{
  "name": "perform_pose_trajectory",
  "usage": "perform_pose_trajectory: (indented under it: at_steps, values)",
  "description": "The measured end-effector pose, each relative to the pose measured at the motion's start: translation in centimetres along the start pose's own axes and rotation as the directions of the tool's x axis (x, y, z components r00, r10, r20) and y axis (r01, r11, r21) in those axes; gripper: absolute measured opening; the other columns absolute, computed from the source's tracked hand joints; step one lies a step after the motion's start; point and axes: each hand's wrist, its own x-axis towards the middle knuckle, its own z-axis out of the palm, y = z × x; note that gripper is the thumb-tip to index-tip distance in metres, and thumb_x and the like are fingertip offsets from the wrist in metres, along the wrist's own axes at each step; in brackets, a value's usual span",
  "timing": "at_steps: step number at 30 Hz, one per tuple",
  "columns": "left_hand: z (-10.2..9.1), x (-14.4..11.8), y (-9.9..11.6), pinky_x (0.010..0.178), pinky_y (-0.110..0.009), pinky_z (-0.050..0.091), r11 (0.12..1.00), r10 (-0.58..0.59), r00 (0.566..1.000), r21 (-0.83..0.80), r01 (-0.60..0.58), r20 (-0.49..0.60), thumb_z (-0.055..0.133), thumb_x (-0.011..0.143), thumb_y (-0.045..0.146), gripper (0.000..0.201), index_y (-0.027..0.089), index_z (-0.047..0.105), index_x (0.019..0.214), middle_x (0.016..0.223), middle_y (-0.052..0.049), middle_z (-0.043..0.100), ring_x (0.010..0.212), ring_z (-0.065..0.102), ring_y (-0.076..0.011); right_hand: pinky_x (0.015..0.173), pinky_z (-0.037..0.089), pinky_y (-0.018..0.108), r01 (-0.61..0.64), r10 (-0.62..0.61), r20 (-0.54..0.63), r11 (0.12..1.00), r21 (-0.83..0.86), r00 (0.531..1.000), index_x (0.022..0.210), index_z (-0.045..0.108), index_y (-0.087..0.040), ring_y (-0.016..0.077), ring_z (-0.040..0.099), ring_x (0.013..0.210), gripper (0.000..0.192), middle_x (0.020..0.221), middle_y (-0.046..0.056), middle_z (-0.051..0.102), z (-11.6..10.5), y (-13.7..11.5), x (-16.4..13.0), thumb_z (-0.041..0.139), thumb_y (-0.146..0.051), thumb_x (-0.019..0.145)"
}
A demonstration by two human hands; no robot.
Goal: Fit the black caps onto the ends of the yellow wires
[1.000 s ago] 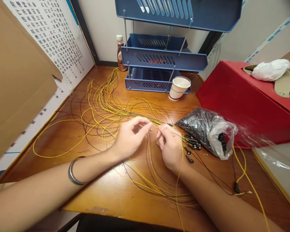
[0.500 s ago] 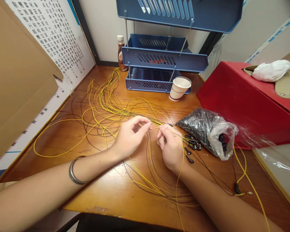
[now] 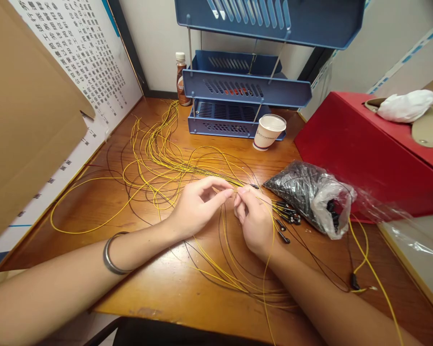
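Observation:
Over the middle of the desk, my left hand and my right hand meet fingertip to fingertip. A thin yellow wire runs from my right hand, which pinches it between thumb and forefinger, and hangs down past the wrist. My left thumb and forefinger close on the wire's end at the same spot; the tip itself is too small to make out. Beneath and behind my hands spreads a loose bundle of yellow and black wires. Several small black connectors lie to the right of my right hand.
A clear plastic bag of black parts lies at the right, before a red box. Behind stand a paper cup, a blue tray rack and a bottle. Cardboard leans at the left.
My left hand has shifted slightly right, so its fingertips now meet those of my right hand, where a small gap was before. The right hand stays in place.

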Motion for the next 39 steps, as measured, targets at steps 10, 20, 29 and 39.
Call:
perform_pose_trajectory:
  at_steps: [10, 20, 29, 39]
  values:
    - [0.0, -0.08, -0.52, 0.059, -0.022, 0.048, 1.0, 0.0, 1.0, 0.007, 0.0, -0.025, 0.07, 0.088, 0.028, 0.012, 0.016, 0.072, 0.091, 0.087, -0.005, 0.074, 0.076, 0.064, -0.013, 0.04, 0.018, 0.026, -0.009, 0.009, -0.005, 1.0, 0.017, 1.0, 0.054, 0.047, -0.022, 0.0068, 0.025, 0.036, 0.037, 0.044, -0.008, 0.034, 0.07, 0.02, -0.04, 0.056, -0.035, 0.088]
    - [-0.04, -0.02, -0.48, 0.061, -0.023, 0.05, 0.999, 0.001, 0.999, 0.033, 0.001, -0.049, 0.07, 0.089, 0.03, 0.014, 0.017, 0.072, 0.092, 0.088, -0.005, 0.075, 0.079, 0.066, -0.0137, 0.041, 0.02, 0.026, 0.003, -0.003, 0.01, 1.0, -0.013, 1.0, 0.056, 0.046, -0.022, 0.0071, 0.025, 0.037, 0.038, 0.044, -0.008, 0.034, 0.03, 0.16, -0.14, 0.054, -0.037, 0.09]
    - [-0.11, 0.09, -0.69, 0.063, -0.023, 0.051, 0.999, 0.022, 0.999, 0.025, -0.021, -0.05, 0.069, 0.091, 0.029, 0.012, 0.018, 0.071, 0.092, 0.086, -0.004, 0.074, 0.081, 0.067, -0.0137, 0.042, 0.021, 0.026, 0.034, -0.034, 0.015, 0.999, -0.007, 0.999, 0.056, 0.048, -0.022, 0.0075, 0.025, 0.037, 0.036, 0.043, -0.009, 0.034, 0.12, 0.09, -0.08, 0.053, -0.032, 0.09]
    - [-0.13, 0.1, -0.53, 0.061, -0.023, 0.051, 1.0, 0.016, 0.998, 0.023, -0.015, -0.063, 0.068, 0.091, 0.031, 0.015, 0.016, 0.07, 0.092, 0.087, -0.006, 0.075, 0.08, 0.068, -0.0146, 0.042, 0.022, 0.026, 0.012, -0.012, 0.016, 1.0, 0.002, 1.0, 0.056, 0.048, -0.022, 0.0074, 0.024, 0.037, 0.037, 0.044, -0.009, 0.034, 0.04, 0.28, -0.16, 0.056, -0.036, 0.09]
